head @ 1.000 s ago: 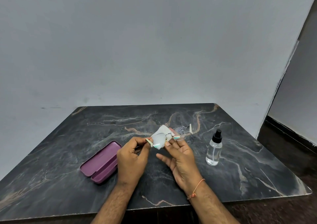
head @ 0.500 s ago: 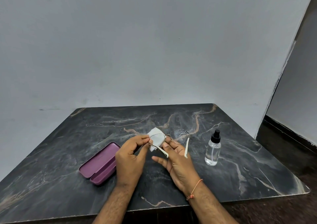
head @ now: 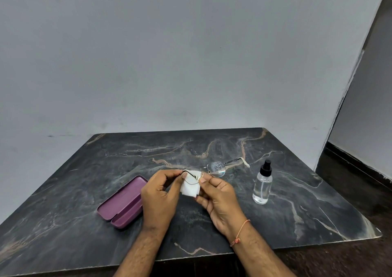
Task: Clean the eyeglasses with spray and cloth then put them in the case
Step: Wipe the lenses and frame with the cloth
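- Pinching one end of the eyeglasses [head: 214, 169], the left hand [head: 159, 196] is held above the middle of the table [head: 63, 223]; thumb and forefinger are closed narrowly on the thin frame at the left lens.
- The right hand [head: 219, 198] is raised just beside the left, palm turned inward, and a white cloth [head: 190, 188] is gripped between its thumb and fingers.
- The cloth is pressed against the left lens, whose wire rim is seen as a dark curve over the white fabric.
- An orange thread band [head: 240, 232] is worn on the right wrist.
- The eyeglasses are kept off the table surface between the two hands; the free right lens, marked with droplets or a reflection, is extended to the right, and its temple arm with a pale tip is stretched further right.
- The spray bottle [head: 262, 184], clear with a black nozzle, is stood upright on the table to the right of the hands, apart from them.
- The case [head: 123, 202], purple and lying open, is placed on the table to the left, partly hidden behind the left hand.
- The dark marbled table is set against a plain grey wall [head: 169, 53].
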Demonstrator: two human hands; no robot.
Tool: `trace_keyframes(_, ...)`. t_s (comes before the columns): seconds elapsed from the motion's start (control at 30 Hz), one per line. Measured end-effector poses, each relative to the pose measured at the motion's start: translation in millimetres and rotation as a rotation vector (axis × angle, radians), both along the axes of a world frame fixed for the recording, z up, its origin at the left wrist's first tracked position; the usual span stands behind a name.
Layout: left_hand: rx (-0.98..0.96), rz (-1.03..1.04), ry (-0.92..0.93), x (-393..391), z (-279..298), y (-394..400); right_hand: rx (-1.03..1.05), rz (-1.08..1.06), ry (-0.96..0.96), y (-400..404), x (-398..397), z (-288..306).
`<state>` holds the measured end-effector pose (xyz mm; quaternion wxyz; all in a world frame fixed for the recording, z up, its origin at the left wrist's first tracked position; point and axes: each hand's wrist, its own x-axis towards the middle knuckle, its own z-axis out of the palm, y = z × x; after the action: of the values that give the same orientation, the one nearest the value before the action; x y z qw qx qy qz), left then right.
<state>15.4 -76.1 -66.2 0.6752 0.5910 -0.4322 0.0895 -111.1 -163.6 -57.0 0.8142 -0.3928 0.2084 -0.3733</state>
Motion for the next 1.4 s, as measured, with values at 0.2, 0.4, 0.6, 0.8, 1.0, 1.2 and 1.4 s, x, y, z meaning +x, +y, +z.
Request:
trace_keyframes(0.2, 0.022, 0.03, -0.019, 4.6, -5.0, -3.3, 0.03, -0.114, 0.012, -2.0, 3.0, -0.7)
trace_keyframes(0.4, 0.024, 0.048, -0.081, 1.8, -1.4, -1.5, 0.041, -0.168, -0.012, -3.6, 3.1, -1.6)
trace_keyframes(0.6, 0.002, 0.057, -0.041, 4.0, -2.7, -2.8, 0.029, -0.125, 0.028, -2.7, 4.5, -1.5)
trace_keyframes(0.8, 0.024, 0.053, -0.057, 3.1, -2.0, -2.7, 0.026, -0.103, 0.085, -2.6, 4.5, -2.5)
trace_keyframes(1.0, 0.017, 0.05, -0.009, 4.6, -4.4, -4.0, 0.0, -0.037, 0.069, -0.8, 2.4, 0.7)
trace_keyframes(1.2, 0.016, 0.018, -0.001, 3.4, -4.0, -4.4, 0.024, 0.046, 0.006, -3.7, -0.7, -1.0)
trace_keyframes(1.4, 0.035, 0.003, 0.019, 5.8, -7.9, -5.1, 0.058, 0.125, -0.081, -2.6, -2.9, -1.0)
